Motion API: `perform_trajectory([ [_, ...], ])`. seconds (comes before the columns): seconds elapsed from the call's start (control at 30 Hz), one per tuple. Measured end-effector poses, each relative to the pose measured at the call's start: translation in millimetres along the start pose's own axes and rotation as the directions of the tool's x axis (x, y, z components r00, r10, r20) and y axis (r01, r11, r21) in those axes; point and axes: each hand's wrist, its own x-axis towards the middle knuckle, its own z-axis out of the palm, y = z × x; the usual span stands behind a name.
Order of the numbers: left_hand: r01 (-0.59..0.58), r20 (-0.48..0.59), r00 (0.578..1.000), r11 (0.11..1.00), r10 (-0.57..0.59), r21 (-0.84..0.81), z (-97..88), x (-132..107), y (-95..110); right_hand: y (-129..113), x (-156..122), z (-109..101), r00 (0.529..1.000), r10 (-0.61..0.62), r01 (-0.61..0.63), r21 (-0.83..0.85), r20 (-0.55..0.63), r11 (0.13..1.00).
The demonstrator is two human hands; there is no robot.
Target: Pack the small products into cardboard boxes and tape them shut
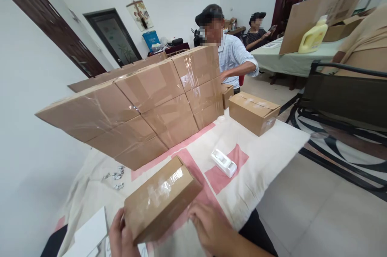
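Note:
A taped cardboard box (160, 196) stands on the table in front of me, tilted across my view, with shiny clear tape over its top. My left hand (121, 233) grips its near left end, the fingers bent round the corner. Close to the box's near right side, my right hand (208, 224) has its fingers curled and pressed together; what they pinch, if anything, is too small to make out. Beyond them a white plastic tool (223, 163), shaped like a tape dispenser, lies on a pink patch of the cloth.
Stacked cardboard boxes (163, 116) form a wall across the table's far side. Another closed box (253, 112) sits at the far right of the cloth (272, 156). White sheets (90, 229) and crumpled scraps (116, 174) lie left. A co-worker (238, 53) stands behind the stack.

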Motion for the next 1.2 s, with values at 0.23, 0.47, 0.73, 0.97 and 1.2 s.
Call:
perform_trajectory([
  [0.23,0.127,0.113,0.987,0.984,-0.114,-0.123,36.9,59.9,35.6,19.8,42.4,-73.5,0.977,0.152,-0.162,-0.054,-0.148,0.985],
  [0.47,0.220,0.303,0.938,0.965,-0.169,-0.144,55.1,131.2,26.5,35.8,79.1,-83.7,0.985,0.077,-0.051,-0.169,0.152,0.984],
  [0.73,0.164,0.299,0.950,0.959,-0.090,-0.232,58.4,136.2,18.9,53.8,68.0,-47.5,0.957,-0.018,0.114,-0.318,0.290,0.941],
  [0.97,0.192,0.294,0.949,0.948,-0.113,-0.254,56.1,134.8,19.5,60.6,65.9,-32.1,0.925,-0.231,0.352,-0.456,0.301,0.817],
  [1.2,0.199,0.283,0.952,0.942,-0.119,-0.270,57.2,132.8,22.8,58.3,66.9,-32.1,0.908,-0.289,0.413,-0.534,0.303,0.737],
])
